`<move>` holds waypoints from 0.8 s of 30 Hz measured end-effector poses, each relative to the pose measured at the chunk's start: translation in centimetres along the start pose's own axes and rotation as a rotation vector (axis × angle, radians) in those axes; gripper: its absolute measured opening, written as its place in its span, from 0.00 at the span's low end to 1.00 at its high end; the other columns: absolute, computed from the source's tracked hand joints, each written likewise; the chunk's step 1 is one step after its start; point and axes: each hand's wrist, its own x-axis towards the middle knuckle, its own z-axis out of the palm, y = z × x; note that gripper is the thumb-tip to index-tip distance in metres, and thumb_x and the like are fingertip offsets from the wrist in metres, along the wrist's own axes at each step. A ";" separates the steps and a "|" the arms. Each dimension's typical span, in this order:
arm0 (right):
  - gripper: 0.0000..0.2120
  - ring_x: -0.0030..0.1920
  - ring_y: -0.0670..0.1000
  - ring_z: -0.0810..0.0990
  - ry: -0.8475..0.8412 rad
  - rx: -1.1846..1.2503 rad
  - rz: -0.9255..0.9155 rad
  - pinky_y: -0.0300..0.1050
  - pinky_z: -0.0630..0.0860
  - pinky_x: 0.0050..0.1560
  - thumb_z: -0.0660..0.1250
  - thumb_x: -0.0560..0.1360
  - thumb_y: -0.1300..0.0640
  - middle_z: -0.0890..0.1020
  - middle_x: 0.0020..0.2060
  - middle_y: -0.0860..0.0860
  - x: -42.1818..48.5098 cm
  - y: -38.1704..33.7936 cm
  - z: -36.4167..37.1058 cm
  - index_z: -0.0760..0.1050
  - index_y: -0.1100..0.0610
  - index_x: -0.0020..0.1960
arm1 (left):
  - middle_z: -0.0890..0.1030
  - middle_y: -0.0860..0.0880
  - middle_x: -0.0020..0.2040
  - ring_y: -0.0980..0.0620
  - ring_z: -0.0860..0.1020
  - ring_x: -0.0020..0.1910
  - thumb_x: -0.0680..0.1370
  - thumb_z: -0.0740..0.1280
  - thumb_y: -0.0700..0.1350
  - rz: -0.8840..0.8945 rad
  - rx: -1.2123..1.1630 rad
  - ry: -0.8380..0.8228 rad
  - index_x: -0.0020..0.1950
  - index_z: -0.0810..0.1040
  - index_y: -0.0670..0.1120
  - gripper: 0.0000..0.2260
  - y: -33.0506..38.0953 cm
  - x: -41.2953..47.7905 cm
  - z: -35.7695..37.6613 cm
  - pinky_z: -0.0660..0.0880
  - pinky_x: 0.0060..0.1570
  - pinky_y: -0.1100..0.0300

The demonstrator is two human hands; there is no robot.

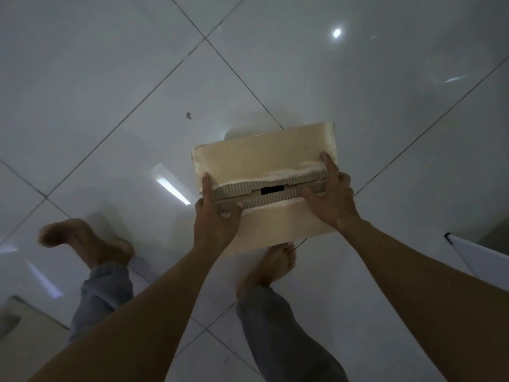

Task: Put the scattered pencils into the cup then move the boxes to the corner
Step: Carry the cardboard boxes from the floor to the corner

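Looking down from the head camera, I see grey trouser legs (104,293) nearest me, and below them two bare feet on the white tiled floor (82,78); the left foot (82,238) is blurred and I cannot tell if it is flat on the tiles; the right foot (275,263) points forward, its toes hidden under what I am carrying. A tan panel (22,340) sits at the lower left edge, and a white board (484,260) leans in at the right edge.

Past the forearms, both hands are clamped on one cardboard box (261,158), held in the air above the floor; the left hand (217,213) grips its near left corner, thumb on top and fingers curled onto the ridged near edge; the right hand (330,199) grips the near right corner the same way. The box is tan, its paper skin torn white along the near edge, with a dark slot in the middle of that edge.

Farther out on the tiles lie a small dark speck (188,115) and a round light reflection (336,33).
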 end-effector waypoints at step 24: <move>0.41 0.68 0.63 0.61 0.155 -0.115 -0.295 0.63 0.63 0.64 0.62 0.68 0.33 0.35 0.76 0.45 -16.8 -31.2 -6.5 0.40 0.28 0.72 | 0.72 0.40 0.63 0.41 0.73 0.61 0.76 0.65 0.58 0.076 -0.088 0.333 0.77 0.50 0.57 0.35 9.2 -6.4 -34.3 0.68 0.55 0.56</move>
